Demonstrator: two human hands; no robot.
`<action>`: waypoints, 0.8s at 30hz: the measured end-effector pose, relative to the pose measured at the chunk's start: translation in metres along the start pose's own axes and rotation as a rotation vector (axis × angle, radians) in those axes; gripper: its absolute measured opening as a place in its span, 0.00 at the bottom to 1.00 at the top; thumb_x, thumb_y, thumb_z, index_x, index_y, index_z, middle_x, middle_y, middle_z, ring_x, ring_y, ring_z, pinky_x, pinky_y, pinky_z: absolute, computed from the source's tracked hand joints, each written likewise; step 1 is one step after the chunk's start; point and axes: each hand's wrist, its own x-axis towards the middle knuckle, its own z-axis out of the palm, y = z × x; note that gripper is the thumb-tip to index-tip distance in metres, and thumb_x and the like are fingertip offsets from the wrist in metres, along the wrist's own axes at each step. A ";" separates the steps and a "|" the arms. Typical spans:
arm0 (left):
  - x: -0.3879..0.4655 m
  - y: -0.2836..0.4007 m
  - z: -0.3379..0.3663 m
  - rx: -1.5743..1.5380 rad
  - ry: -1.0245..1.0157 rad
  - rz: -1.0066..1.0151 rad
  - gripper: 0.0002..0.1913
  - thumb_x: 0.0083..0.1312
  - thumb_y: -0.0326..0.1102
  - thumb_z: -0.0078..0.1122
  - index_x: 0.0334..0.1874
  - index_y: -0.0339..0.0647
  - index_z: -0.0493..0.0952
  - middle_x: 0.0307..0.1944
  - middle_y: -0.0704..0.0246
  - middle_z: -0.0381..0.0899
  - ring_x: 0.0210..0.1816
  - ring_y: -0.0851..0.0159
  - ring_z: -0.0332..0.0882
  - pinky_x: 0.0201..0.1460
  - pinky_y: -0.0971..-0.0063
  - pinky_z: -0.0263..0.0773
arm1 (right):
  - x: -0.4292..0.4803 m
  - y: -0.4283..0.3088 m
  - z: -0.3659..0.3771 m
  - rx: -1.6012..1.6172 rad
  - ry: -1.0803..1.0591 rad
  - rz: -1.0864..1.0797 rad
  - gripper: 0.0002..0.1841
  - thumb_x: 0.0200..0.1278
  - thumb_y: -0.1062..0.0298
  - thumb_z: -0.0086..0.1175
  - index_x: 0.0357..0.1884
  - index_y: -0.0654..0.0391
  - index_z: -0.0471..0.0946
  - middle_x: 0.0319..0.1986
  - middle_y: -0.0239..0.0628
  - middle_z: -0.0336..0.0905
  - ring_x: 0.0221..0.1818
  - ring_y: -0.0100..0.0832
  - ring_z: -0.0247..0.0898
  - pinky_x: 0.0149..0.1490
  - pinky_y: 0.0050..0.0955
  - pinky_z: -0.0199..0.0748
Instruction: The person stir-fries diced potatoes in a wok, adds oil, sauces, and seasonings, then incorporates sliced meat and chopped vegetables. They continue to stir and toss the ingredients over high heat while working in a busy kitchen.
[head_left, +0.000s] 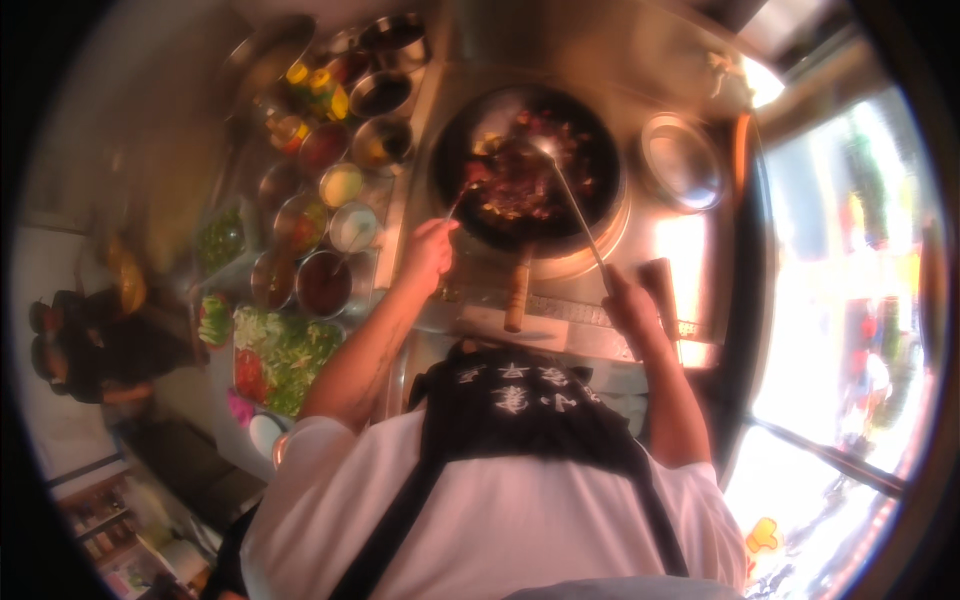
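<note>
A dark wok (450, 150) with a wooden handle (517, 296) pointing towards me sits on the stove, holding a glossy mix of dark red and yellowish food pieces (514, 187). My right hand (634, 307) grips the long handle of a metal ladle (574, 199), whose bowl rests among the food near the wok's middle. At the wok's lower left rim, my left hand (431, 251) is closed on a thin utensil (457, 201) with its far end over the food. Blur hides what kind of utensil it is.
Left of the wok stand several metal seasoning bowls (324, 285) and yellow-capped bottles (319, 86). Nearer me is a tray of chopped vegetables (289, 356). An oval metal dish (681, 161) lies on the right, beside a bright window (832, 300). Another person (112, 345) is at far left.
</note>
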 end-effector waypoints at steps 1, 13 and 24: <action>0.010 -0.005 0.011 0.033 0.005 -0.026 0.08 0.75 0.35 0.52 0.44 0.37 0.76 0.16 0.80 0.58 0.13 0.78 0.50 0.15 0.80 0.44 | -0.009 0.003 -0.003 -0.096 0.032 0.017 0.33 0.61 0.66 0.50 0.72 0.44 0.64 0.38 0.60 0.82 0.42 0.62 0.79 0.49 0.54 0.75; 0.077 -0.045 0.085 0.237 0.102 -0.038 0.06 0.69 0.32 0.58 0.32 0.41 0.75 0.13 0.76 0.62 0.09 0.74 0.55 0.10 0.75 0.47 | -0.076 0.052 -0.029 0.043 0.012 -0.174 0.37 0.61 0.59 0.60 0.74 0.45 0.64 0.42 0.55 0.83 0.46 0.56 0.80 0.52 0.47 0.76; 0.065 -0.049 0.072 0.235 0.158 -0.027 0.05 0.69 0.33 0.59 0.33 0.43 0.76 0.13 0.77 0.63 0.10 0.75 0.56 0.10 0.76 0.47 | -0.037 0.045 -0.027 -0.125 -0.063 -0.099 0.32 0.61 0.66 0.53 0.71 0.47 0.65 0.40 0.59 0.82 0.46 0.59 0.78 0.51 0.50 0.76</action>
